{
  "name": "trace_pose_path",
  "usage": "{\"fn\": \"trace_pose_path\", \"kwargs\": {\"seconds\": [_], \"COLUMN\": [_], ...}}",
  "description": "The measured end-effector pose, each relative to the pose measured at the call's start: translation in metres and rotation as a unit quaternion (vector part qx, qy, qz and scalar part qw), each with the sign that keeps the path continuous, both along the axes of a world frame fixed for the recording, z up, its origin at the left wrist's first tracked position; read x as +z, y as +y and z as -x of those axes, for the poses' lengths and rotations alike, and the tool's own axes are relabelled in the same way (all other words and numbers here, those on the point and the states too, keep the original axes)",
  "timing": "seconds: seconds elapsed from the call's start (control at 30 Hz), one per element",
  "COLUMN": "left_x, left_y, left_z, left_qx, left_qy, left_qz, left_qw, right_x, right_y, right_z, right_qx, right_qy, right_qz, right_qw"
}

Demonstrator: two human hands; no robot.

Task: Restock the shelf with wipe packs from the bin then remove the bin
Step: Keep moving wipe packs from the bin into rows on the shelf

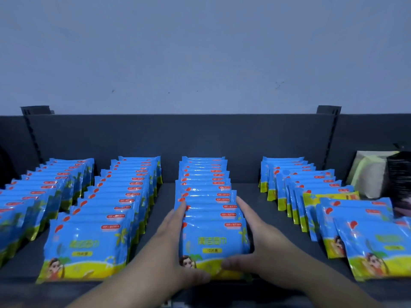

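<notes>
Squarely between left hand (165, 246) and right hand (266, 247), both straight-fingered against them: wipe packs (213, 238).

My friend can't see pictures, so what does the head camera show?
Two bare hands, the left hand and right hand, press the sides of a row of blue-and-yellow wipe packs on a dark shelf, thumbs on the front pack. Three more rows stand beside it, two left, one right.
</notes>
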State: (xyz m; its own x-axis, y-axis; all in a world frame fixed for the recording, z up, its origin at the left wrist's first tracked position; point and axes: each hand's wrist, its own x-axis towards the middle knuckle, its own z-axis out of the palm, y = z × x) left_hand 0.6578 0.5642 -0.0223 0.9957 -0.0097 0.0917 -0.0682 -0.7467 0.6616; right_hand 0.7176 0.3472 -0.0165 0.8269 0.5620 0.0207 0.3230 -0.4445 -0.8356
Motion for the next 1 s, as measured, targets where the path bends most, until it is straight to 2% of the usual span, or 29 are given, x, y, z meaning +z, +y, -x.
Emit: {"fn": "trace_pose_path", "kwargs": {"seconds": [0.37,0.47,0.67,0.73,1.0], "left_x": [-0.004,-0.004,-0.007,-0.007,0.009], "left_y": [-0.005,-0.005,-0.003,-0.002,-0.042], "left_z": [-0.002,-0.003,-0.008,-0.009,-0.017], "left_qx": [0.034,0.035,0.023,0.019,-0.02], "left_qy": [-0.026,-0.04,-0.049,-0.056,-0.216], "left_qz": [-0.05,-0.073,-0.073,-0.071,-0.12], "left_qw": [0.998,0.996,0.996,0.996,0.969], "right_x": [-0.007,-0.011,-0.003,-0.007,0.002], "right_y": [0.01,0.009,0.011,0.01,-0.041], "right_z": [0.003,0.005,0.012,0.014,0.023], "right_qx": [-0.018,-0.052,-0.074,-0.101,-0.247], "right_qy": [-0.037,-0.069,-0.06,-0.091,-0.184], "right_qz": [-0.037,-0.024,-0.005,-0.001,-0.032], "right_qw": [0.998,0.996,0.995,0.991,0.951]}}
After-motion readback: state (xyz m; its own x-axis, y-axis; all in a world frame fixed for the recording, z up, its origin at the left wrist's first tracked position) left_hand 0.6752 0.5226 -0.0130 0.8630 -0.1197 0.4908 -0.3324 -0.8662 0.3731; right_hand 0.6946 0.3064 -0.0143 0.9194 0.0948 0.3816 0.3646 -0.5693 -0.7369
